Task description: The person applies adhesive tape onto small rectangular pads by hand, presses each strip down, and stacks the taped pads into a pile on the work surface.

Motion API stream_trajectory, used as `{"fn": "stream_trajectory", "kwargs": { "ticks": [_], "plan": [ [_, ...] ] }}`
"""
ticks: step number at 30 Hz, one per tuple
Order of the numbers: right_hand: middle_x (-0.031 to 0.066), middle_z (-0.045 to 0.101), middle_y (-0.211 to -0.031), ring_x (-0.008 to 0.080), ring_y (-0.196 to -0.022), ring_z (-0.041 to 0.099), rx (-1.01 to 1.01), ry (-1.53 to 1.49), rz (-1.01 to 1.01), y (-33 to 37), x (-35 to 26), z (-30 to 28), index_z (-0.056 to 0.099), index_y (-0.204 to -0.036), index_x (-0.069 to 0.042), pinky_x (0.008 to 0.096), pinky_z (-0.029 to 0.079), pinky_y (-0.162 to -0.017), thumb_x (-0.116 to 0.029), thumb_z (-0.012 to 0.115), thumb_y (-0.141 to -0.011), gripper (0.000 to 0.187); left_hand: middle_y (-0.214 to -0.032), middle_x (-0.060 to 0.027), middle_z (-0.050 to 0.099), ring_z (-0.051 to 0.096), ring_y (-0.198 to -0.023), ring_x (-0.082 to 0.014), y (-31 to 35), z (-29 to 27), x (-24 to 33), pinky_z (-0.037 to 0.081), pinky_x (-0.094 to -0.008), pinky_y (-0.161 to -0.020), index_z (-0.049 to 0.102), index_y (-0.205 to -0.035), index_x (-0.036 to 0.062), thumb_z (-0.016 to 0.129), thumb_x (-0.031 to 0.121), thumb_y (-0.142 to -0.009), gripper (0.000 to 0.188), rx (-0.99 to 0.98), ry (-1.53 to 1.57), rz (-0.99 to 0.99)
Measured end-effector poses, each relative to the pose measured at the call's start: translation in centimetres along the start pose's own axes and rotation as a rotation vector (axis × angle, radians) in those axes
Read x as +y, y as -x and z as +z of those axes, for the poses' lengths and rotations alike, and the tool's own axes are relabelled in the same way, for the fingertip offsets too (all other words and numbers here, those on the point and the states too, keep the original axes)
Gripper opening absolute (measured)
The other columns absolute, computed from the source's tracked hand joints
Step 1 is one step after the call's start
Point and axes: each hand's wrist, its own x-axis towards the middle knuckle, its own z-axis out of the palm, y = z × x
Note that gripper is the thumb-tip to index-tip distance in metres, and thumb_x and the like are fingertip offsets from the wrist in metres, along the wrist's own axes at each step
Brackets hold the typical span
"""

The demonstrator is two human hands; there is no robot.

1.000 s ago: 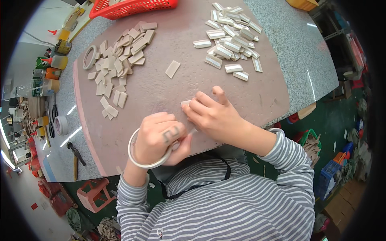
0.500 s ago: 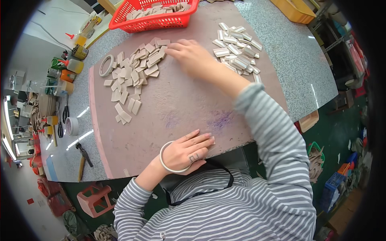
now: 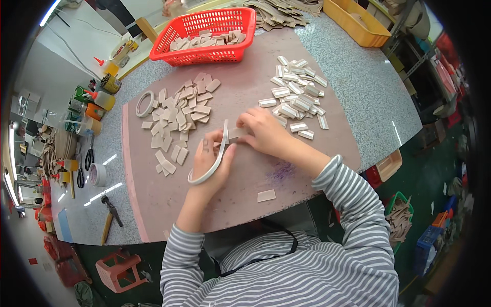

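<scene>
My left hand is closed, with a thin ring-shaped roll of white tape looped round it and reaching up past its fingertips. My right hand pinches a small flat beige piece beside the tape; the tape partly covers where piece and left fingers meet. A pile of plain beige pieces lies on the left. To the right is a pile of similar pieces bearing white strips. One single piece rests near the front edge of the mat.
A red plastic basket holding more pieces stands at the back. Another tape ring lies by the left pile. A hammer, a white roll and glue bottles sit along the left. A yellow bin is back right.
My right hand has come back from the plain pile toward me and now holds a piece. My left hand has lifted off the single piece and moved up to meet it, the tape ring tilting.
</scene>
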Motion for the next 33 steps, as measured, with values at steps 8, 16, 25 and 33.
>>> {"fn": "stream_trajectory", "kwargs": {
  "ticks": [8, 16, 25, 33],
  "plan": [
    [0.0085, 0.074, -0.099, 0.0143, -0.091, 0.074, -0.357, -1.093, 0.586, 4.1, -2.4, -3.3, 0.066, -0.122, 0.005, 0.0306, 0.062, -0.078, -0.007, 0.077, -0.096, 0.031, -0.082, -0.0176, 0.073, 0.073, -0.07, -0.0325, 0.1, 0.8, 1.0, 0.054, -0.0395, -0.063, 0.047, -0.123, 0.0047, 0.066, 0.006, -0.102, 0.029, -0.146, 0.092, -0.005],
    [0.0099, 0.074, -0.078, 0.0134, -0.066, 0.071, -0.325, -0.996, 0.681, 6.0, -3.4, -4.0, 0.074, -0.1, 0.007, 0.0298, 0.059, -0.064, -0.011, 0.075, -0.096, 0.018, -0.075, -0.0094, 0.068, 0.058, -0.056, -0.0149, 0.2, 2.2, 0.3, 0.045, -0.0297, -0.053, 0.046, -0.122, 0.0063, 0.062, 0.009, -0.107, 0.023, 0.072, -0.079, 0.258],
    [0.0181, 0.075, -0.08, 0.0413, -0.075, 0.071, -0.251, -0.203, 0.293, 7.6, -4.4, -2.5, 0.073, -0.083, -0.002, 0.0487, 0.056, -0.069, -0.03, 0.076, -0.094, 0.03, -0.057, -0.0129, 0.057, 0.055, -0.046, -0.0281, -1.9, 3.1, 1.6, 0.039, -0.0409, -0.049, 0.046, -0.126, 0.006, 0.059, 0.015, -0.107, 0.025, -0.157, 0.039, -0.104],
    [0.008, 0.062, -0.062, 0.0119, -0.06, 0.061, -0.341, -0.647, 0.538, 8.2, -3.2, -5.6, 0.073, -0.098, 0.003, 0.031, 0.05, -0.059, -0.021, 0.075, -0.098, 0.024, -0.081, -0.0161, 0.065, 0.065, -0.064, -0.0334, -0.9, 2.4, 0.7, 0.049, -0.0414, -0.057, 0.049, -0.129, 0.0058, 0.071, 0.025, -0.102, 0.04, 0.043, -0.295, 0.135]
  ]
}}
